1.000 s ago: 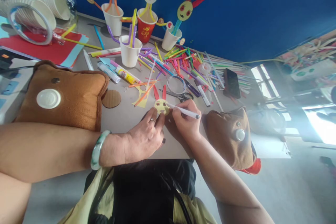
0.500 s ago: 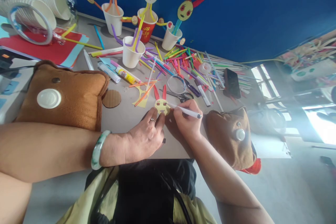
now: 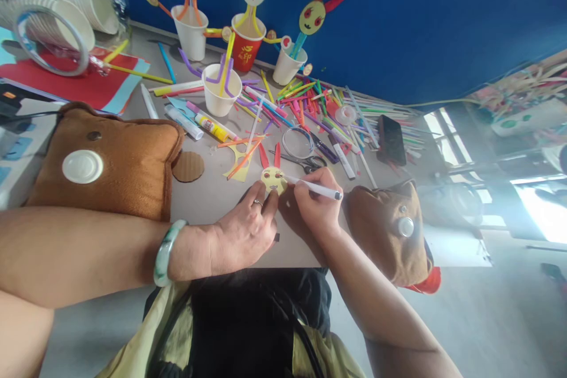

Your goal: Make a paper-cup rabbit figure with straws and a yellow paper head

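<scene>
A yellow paper rabbit face [image 3: 273, 179] with red ears and a drawn face lies on the table in front of me. My left hand [image 3: 245, 227] presses its fingertips on the lower edge of it, holding it down; a ring and a jade-coloured bangle are on this arm. In my right hand [image 3: 318, 201] a white marker pen [image 3: 316, 188] is gripped, its tip at the right side of the face near an eye. Just behind the face are black-handled scissors [image 3: 315, 162] and a cut yellow paper scrap [image 3: 239, 172].
Behind stand a white cup [image 3: 221, 100] with bent straws and several cup figures with rabbit heads. Cut straws [image 3: 305, 103] litter the back right near a phone [image 3: 392, 140]. Brown cushions [image 3: 119, 165] flank my arms; a cardboard disc [image 3: 188, 166] lies left.
The front white cup with purple and yellow straws has shifted slightly left and turned. The red cup behind it has turned too. My hands and the marker pen have barely moved.
</scene>
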`<control>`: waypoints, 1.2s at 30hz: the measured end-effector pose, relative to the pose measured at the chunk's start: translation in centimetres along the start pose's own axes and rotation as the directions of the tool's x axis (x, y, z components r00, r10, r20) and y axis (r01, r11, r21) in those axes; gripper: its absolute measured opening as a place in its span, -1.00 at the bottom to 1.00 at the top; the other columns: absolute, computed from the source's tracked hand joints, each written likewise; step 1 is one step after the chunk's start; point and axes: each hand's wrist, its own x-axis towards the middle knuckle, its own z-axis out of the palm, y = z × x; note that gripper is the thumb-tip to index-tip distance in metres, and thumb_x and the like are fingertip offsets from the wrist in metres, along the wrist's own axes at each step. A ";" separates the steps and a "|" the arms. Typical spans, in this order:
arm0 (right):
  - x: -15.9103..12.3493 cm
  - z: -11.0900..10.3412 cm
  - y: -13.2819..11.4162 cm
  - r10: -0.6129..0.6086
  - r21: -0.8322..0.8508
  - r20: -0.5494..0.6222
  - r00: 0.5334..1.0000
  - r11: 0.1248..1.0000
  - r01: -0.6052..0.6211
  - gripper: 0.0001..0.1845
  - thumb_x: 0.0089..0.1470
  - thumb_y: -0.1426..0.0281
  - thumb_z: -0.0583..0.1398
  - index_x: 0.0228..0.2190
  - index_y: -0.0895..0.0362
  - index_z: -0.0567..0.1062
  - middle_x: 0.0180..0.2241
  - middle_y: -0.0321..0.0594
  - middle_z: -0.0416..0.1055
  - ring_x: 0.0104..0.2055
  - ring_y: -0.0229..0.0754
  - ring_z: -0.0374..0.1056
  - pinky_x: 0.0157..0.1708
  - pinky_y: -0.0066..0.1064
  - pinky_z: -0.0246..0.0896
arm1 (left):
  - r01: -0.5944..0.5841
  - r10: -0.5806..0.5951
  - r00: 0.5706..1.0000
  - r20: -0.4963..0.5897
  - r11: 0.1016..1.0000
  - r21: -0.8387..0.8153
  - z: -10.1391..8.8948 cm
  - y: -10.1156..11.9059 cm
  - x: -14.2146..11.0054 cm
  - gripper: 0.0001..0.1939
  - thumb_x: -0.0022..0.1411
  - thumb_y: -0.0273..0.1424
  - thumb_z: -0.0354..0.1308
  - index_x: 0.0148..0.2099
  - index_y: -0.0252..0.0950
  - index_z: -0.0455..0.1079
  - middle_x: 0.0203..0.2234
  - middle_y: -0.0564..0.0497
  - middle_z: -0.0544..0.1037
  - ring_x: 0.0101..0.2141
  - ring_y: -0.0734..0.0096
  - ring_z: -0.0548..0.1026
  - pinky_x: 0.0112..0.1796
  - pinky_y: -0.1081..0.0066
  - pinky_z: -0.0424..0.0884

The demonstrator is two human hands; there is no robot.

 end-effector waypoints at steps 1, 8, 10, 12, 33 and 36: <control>0.0 0.0 0.0 -0.001 -0.002 -0.002 1.000 1.000 0.001 -0.90 -0.09 0.43 0.16 -0.57 0.05 0.32 -0.66 -0.42 0.32 -0.60 -0.29 0.21 -0.57 -0.45 0.14 | -0.001 0.001 1.000 -0.002 1.000 0.005 0.0 0.0 0.0 -0.59 0.27 -0.15 0.15 -0.11 -0.39 0.60 0.13 -0.36 0.46 0.13 -0.19 0.40 0.20 -0.09 0.16; 0.0 0.0 0.0 -0.003 0.007 -0.002 1.000 1.000 0.003 -0.89 -0.11 0.44 0.16 -0.58 0.05 0.31 -0.67 -0.42 0.30 -0.62 -0.29 0.19 -0.58 -0.45 0.12 | 0.001 -0.001 1.000 -0.007 1.000 -0.022 0.0 -0.1 0.1 -0.53 0.25 -0.08 0.17 -0.12 -0.41 0.60 0.13 -0.40 0.45 0.10 -0.21 0.42 0.19 -0.09 0.14; 0.0 -0.1 -0.1 -0.003 0.009 0.000 1.000 1.000 0.003 -0.89 -0.11 0.45 0.16 -0.58 0.05 0.30 -0.68 -0.43 0.29 -0.63 -0.29 0.19 -0.58 -0.45 0.11 | -0.001 0.001 1.000 -0.007 1.000 -0.004 0.0 -0.1 0.1 -0.53 0.26 -0.08 0.15 -0.11 -0.40 0.60 0.13 -0.39 0.46 0.09 -0.21 0.43 0.18 -0.08 0.15; 0.0 -0.1 -0.1 -0.010 0.005 0.001 1.000 1.000 0.010 -0.88 -0.11 0.45 0.16 -0.58 0.05 0.30 -0.68 -0.43 0.29 -0.63 -0.30 0.17 -0.58 -0.45 0.10 | -0.002 0.002 1.000 -0.013 1.000 0.009 -0.1 -0.1 0.1 -0.52 0.28 -0.07 0.12 -0.10 -0.40 0.60 0.11 -0.38 0.47 0.08 -0.21 0.44 0.17 -0.07 0.17; 0.0 0.0 0.0 0.005 0.007 -0.017 1.000 1.000 -0.005 -0.89 -0.09 0.43 0.16 -0.58 0.06 0.32 -0.68 -0.42 0.29 -0.63 -0.30 0.18 -0.57 -0.45 0.10 | -0.001 0.002 0.999 -0.032 0.999 0.054 0.1 0.0 0.1 -0.53 0.25 -0.06 0.15 -0.21 -0.38 0.62 0.10 -0.37 0.48 0.07 -0.22 0.45 0.19 -0.06 0.14; 0.0 -0.1 0.1 -0.009 0.015 -0.027 1.000 1.000 0.010 -0.89 -0.10 0.45 0.15 -0.58 0.06 0.30 -0.68 -0.43 0.28 -0.63 -0.31 0.15 -0.59 -0.46 0.08 | -0.001 0.002 1.000 -0.028 0.999 0.049 0.0 0.0 0.1 -0.54 0.25 -0.06 0.15 -0.21 -0.39 0.62 0.10 -0.36 0.49 0.07 -0.23 0.45 0.17 -0.07 0.16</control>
